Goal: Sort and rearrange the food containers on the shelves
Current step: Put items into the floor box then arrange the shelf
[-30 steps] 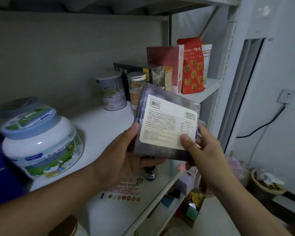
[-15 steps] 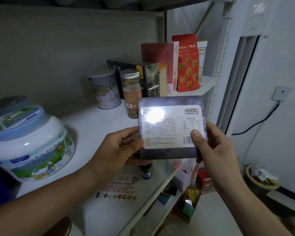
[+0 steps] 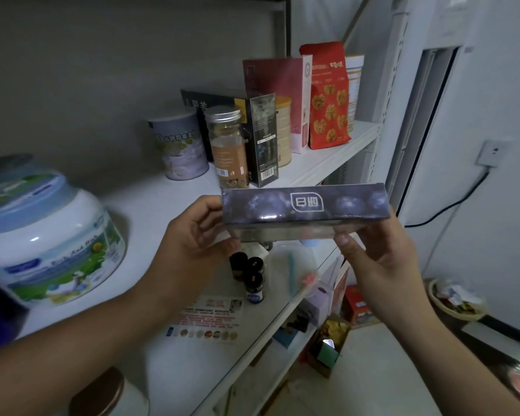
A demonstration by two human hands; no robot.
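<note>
Here, nearest to us, a brown-lidded jar (image 3: 102, 391) sits at the near front edge of the white shelf (image 3: 150, 199), only partly in view. Just beyond it a printed leaflet (image 3: 207, 319) lies flat on the shelf close to the front edge. Above that, we hold the dark blue box (image 3: 305, 205) in the air over the front edge, level, with a long narrow side and its logo turned toward us. Our left hand (image 3: 192, 235) grips the box's left end, fingers curled round it, and our right hand (image 3: 373, 259) grips the right end, thumb pressed on the near lower face. Under the box three small dark bottles (image 3: 252, 277) stand close together on the shelf, beside a clear plastic bag (image 3: 291, 265) at the front edge. Toward the left end a large white tub with a blue lid (image 3: 48, 235) stands upright. Farther back a pale round tin (image 3: 177, 145) and a glass jar with a silver lid (image 3: 227, 148) stand side by side, the jar just in front of a black carton (image 3: 261, 136). Behind these, toward the far right corner, come a yellow-lidded can (image 3: 282, 130), a tall red box (image 3: 276, 94), a red walnut bag (image 3: 327, 97) and a white can (image 3: 354, 85), all upright and packed closely.
</note>
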